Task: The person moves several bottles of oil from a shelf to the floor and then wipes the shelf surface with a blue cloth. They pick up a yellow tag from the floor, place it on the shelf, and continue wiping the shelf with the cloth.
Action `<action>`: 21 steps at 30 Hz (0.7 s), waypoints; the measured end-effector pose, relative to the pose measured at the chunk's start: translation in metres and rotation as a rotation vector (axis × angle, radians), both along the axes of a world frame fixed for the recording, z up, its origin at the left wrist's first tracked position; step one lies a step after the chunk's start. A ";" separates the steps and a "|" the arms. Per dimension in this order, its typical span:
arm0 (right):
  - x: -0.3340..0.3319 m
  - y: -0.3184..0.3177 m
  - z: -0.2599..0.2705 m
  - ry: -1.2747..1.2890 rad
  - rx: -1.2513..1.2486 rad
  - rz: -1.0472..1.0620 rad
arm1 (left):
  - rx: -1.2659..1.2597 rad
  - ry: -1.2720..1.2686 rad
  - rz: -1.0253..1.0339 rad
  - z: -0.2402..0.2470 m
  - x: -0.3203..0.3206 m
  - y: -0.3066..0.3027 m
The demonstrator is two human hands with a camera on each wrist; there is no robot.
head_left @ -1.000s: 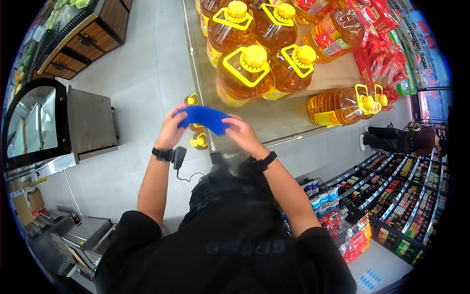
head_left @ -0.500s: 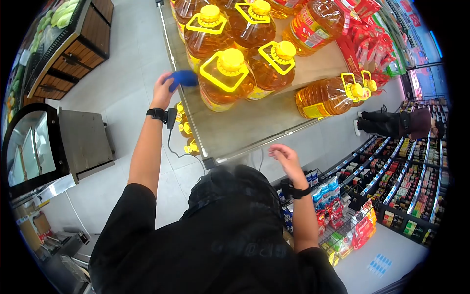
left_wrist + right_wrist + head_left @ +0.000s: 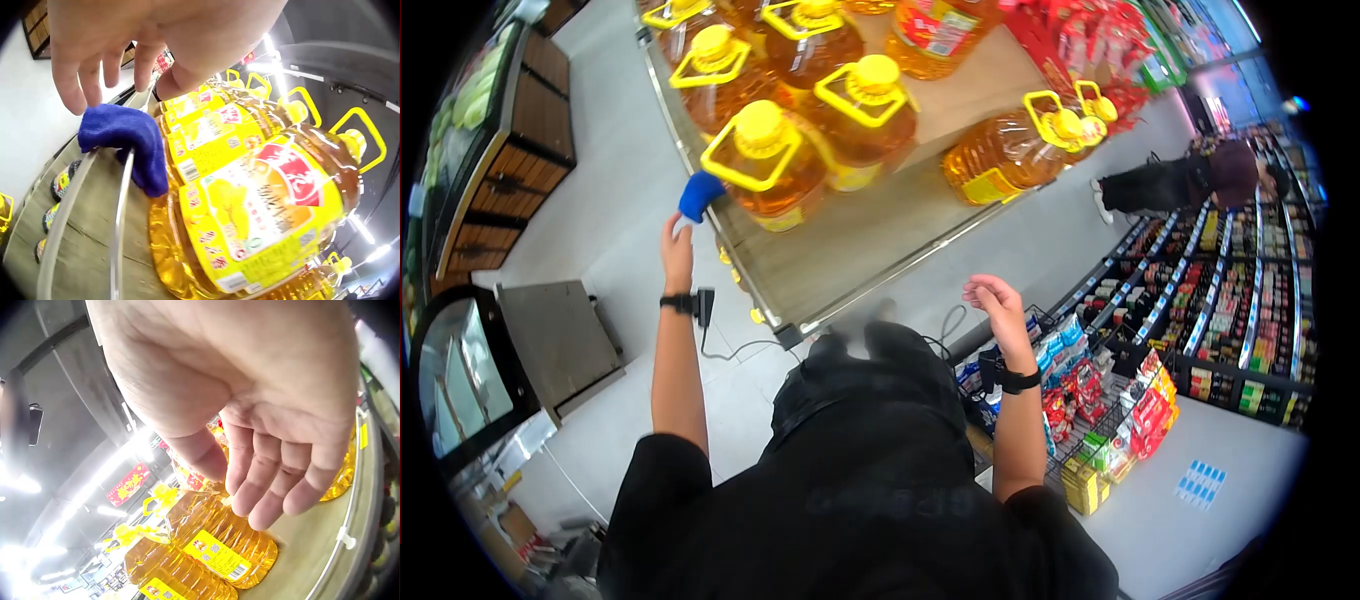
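Observation:
A blue cloth hangs folded over the metal rail at the shelf edge, against a big oil bottle with a yellow label. My left hand is just beside it. In the left wrist view, loosely bent fingers hang over the cloth, one fingertip right at its upper edge and none curled round it. Off to the right, my right hand hovers in front of the shelf with loosely curled fingers and holds nothing. Beyond it, oil bottles appear in the right wrist view.
More oil bottles with yellow handles crowd the display shelf, and one lies on its side. A wire rack of snack bags stands close on the right. A person is farther off near stocked shelves.
Both hands held the blue cloth at first. The right hand let go and moved right; the left carried the cloth left to the rail, where its fingers have now loosened from it.

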State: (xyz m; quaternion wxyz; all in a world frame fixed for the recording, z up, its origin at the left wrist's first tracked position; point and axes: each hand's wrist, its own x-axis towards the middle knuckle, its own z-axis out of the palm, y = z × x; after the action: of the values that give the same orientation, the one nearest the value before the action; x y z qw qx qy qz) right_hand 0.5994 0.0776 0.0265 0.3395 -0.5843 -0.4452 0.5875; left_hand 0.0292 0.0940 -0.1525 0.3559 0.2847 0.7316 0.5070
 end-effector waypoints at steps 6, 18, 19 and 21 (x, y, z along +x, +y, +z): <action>0.032 0.022 0.009 0.065 0.039 -0.043 | -0.037 -0.105 -0.039 0.072 0.097 -0.065; 0.172 0.192 0.042 0.118 0.365 -0.178 | 0.167 -0.191 -0.487 0.215 0.376 0.073; 0.187 0.210 0.047 0.141 0.387 -0.186 | 0.205 -0.162 -0.461 0.225 0.397 0.095; 0.214 0.252 0.058 0.151 0.456 -0.173 | 0.288 -0.101 -0.415 0.245 0.435 0.146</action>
State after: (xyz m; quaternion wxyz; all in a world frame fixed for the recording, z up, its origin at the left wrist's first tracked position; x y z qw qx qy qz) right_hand 0.8139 0.3301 0.0844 0.5437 -0.4830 -0.4880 0.4827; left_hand 0.4644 0.2404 0.0924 0.4441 0.4510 0.5591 0.5355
